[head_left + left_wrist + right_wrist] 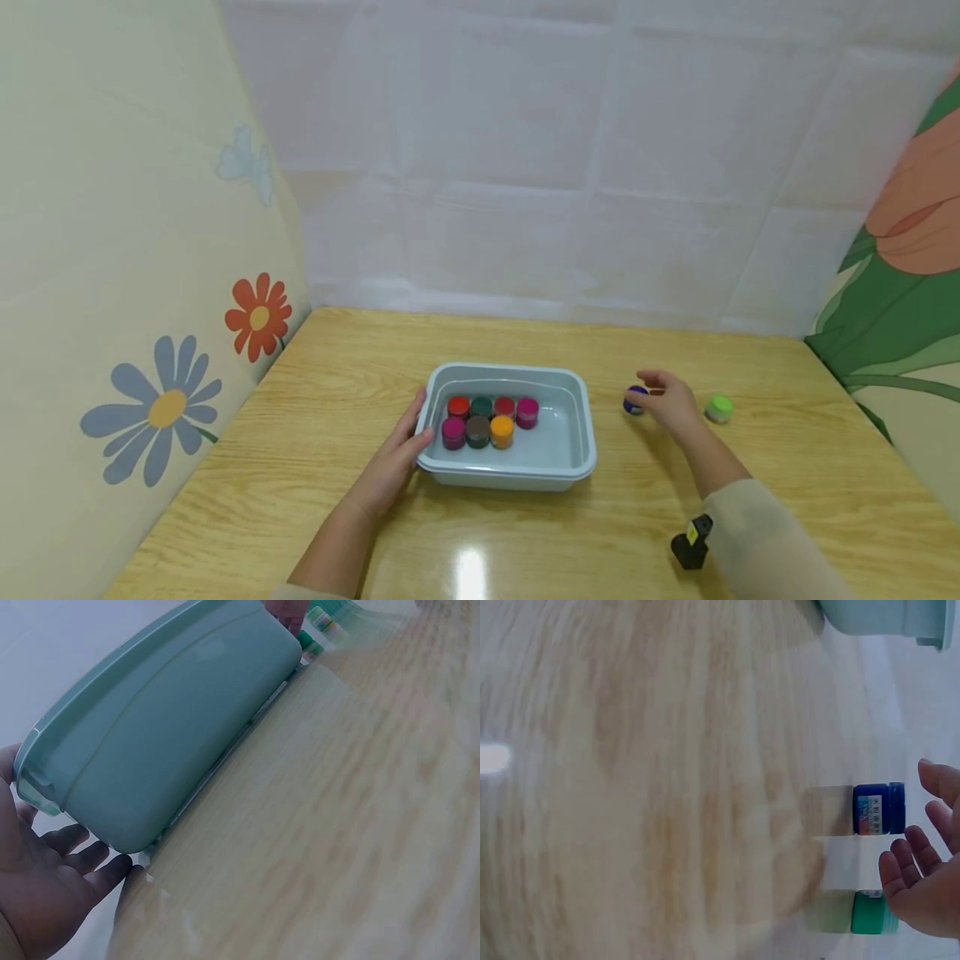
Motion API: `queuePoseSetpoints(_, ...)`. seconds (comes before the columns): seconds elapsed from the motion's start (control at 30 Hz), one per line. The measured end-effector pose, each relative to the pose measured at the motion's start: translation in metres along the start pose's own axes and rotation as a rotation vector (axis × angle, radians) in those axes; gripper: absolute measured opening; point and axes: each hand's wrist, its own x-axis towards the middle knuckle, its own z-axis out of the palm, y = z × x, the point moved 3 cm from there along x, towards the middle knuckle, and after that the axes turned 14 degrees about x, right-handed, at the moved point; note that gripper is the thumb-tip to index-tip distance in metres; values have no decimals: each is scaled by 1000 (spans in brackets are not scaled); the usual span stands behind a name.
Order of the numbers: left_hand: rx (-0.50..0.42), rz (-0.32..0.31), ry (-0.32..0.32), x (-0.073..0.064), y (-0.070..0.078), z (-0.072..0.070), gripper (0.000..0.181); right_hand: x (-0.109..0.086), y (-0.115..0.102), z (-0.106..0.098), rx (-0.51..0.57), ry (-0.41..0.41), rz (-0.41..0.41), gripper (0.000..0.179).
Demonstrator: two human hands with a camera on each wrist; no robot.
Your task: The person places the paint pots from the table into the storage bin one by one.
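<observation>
A pale blue-green plastic basin [517, 481] sits on the table with several small paint jars inside, among them a red jar [458, 407], an orange jar [502, 431] and a brown jar [477, 432]. My left hand [390, 467] holds the basin's left end, thumb over the rim and fingers along the outside wall. To the right of the basin, a dark blue paint jar [877, 809] stands upright on the table. Around its lid hover the spread fingers of my right hand [667, 403]; the right wrist view shows a gap between fingertips and jar.
A green-lidded jar [719, 408] stands just right of my right hand. A black device [692, 543] is at the right sleeve cuff. White sheeting [525, 167] hangs behind the wooden table [360, 350], with flower-printed panels [168, 408] at the sides.
</observation>
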Motion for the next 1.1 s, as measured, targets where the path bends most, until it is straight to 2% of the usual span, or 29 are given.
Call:
queuePoseSetpoints(0.23, -5, -2, -3, -1, 1, 0, 66, 1, 10, 2, 20, -17, 38, 61)
queuePoseSetpoints(0.5, -6, -2, -3, -1, 0, 0, 66, 2, 16, 3, 14, -14, 22, 60)
queuePoseSetpoints(1.1, -1, -5, -3, 0, -1, 0, 65, -1, 10, 5, -6, -31, 0, 60)
